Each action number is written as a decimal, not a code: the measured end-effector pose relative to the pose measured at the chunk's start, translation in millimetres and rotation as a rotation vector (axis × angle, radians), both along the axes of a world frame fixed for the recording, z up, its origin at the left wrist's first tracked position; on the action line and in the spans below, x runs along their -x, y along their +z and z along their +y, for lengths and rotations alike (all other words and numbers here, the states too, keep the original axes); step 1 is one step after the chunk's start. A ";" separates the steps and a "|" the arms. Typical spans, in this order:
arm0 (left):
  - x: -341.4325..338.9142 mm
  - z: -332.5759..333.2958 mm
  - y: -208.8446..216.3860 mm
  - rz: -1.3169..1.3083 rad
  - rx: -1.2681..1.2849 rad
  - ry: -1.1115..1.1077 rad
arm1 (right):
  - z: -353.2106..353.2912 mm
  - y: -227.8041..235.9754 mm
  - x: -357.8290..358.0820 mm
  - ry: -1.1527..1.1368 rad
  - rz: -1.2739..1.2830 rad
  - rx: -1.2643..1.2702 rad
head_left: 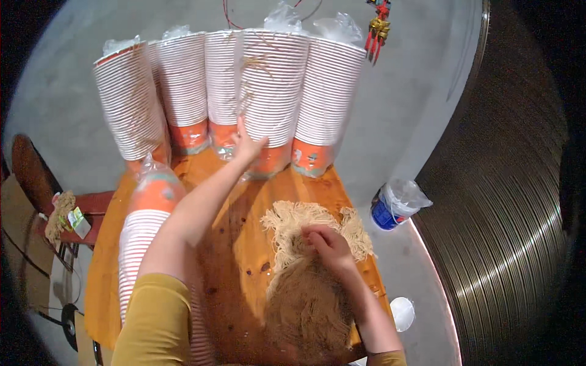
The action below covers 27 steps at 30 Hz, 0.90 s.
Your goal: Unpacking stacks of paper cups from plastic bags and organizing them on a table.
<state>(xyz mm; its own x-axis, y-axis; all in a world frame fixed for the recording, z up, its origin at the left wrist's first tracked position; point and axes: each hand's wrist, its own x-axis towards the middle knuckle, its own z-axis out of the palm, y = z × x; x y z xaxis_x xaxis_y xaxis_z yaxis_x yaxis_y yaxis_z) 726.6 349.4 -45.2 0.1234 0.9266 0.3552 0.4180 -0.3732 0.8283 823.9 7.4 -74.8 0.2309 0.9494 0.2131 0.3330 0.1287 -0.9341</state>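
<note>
Several tall stacks of white-rimmed paper cups (pixel 274 91) with orange bases stand in clear plastic sleeves along the far side of the table. My left hand (pixel 247 147) reaches to the middle stacks, its fingers apart, a finger stretched up against the sleeve; I cannot tell whether it presses on it. A few thin straw-coloured strands cling to the sleeves. My right hand (pixel 329 245) is over a pile of tangled cream strands (pixel 299 213), like noodles or yarn. Its fingers are curled together; whatever is in them is hidden. The pile's near part lies in shadow.
Another sleeved cup stack (pixel 143 244) lies along the left of the wooden table (pixel 238 244), partly under my left arm. A blue bucket (pixel 387 207) with a plastic bag stands on the floor at right, beside a ribbed metal shutter (pixel 500 213). A red bench (pixel 91 204) is at left.
</note>
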 end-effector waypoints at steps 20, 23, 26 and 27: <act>506.4 -341.1 96.2 0.283 0.566 -0.819 | -205.9 47.1 250.5 0.728 -0.047 0.276; 553.9 -451.3 52.4 0.110 0.510 -0.741 | -234.2 46.1 327.4 0.727 -0.019 0.320; 567.7 -506.6 25.0 -0.022 0.405 -0.649 | -258.0 12.8 378.1 0.545 -0.160 0.259; 571.6 -514.8 7.2 -0.026 0.347 -0.616 | -270.8 1.1 392.3 0.476 -0.133 0.156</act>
